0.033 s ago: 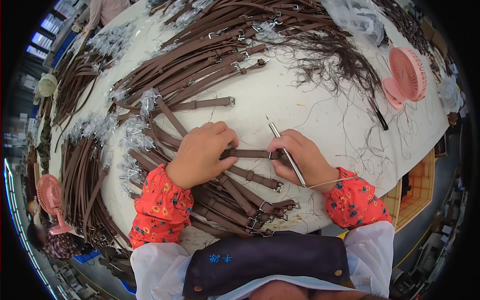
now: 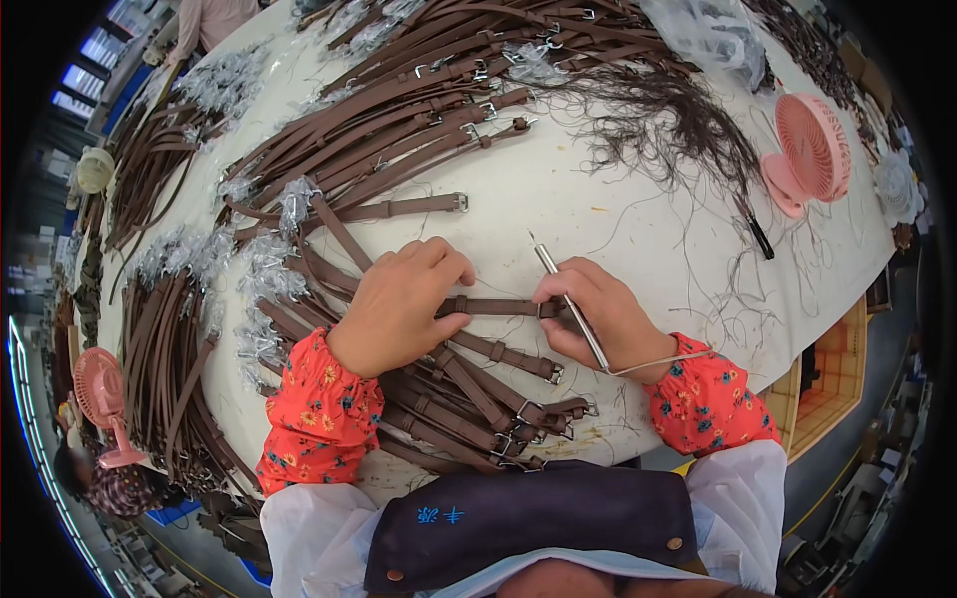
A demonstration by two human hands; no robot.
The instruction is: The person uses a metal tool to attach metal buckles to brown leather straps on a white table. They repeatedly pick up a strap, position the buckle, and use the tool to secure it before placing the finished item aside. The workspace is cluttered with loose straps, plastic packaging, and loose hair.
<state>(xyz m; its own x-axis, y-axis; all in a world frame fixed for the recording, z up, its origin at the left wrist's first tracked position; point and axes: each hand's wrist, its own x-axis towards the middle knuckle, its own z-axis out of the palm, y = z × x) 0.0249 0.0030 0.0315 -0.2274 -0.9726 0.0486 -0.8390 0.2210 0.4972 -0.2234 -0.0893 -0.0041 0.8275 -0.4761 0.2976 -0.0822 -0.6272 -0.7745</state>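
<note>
A brown belt strap (image 2: 503, 307) with a metal buckle stretches between my two hands above the white table. My left hand (image 2: 394, 304) is around its left part, thumb below and forefinger above, with a gap between them where the strap shows; its other fingers are mostly hidden. My right hand (image 2: 620, 324) holds a silver pen-shaped tool (image 2: 545, 258), its thin tip pointing up and away and a pale cord at its rear end. The same fingers are at the buckle end. Below the strap lies a bunch of brown buckled straps (image 2: 478, 394).
Plastic-wrapped strap bundles (image 2: 169, 369) lie at left, with a long row of buckled straps (image 2: 399, 125) beyond. Dark loose threads (image 2: 678, 125) spread at far right beside a pink fan (image 2: 809, 149). Another pink fan (image 2: 100, 399) stands at left. A yellowish crate (image 2: 827, 374) sits past the right edge.
My left hand has shifted very slightly up and left, and its forefinger has lifted a little off the strap. My right hand and the tool stay in place.
</note>
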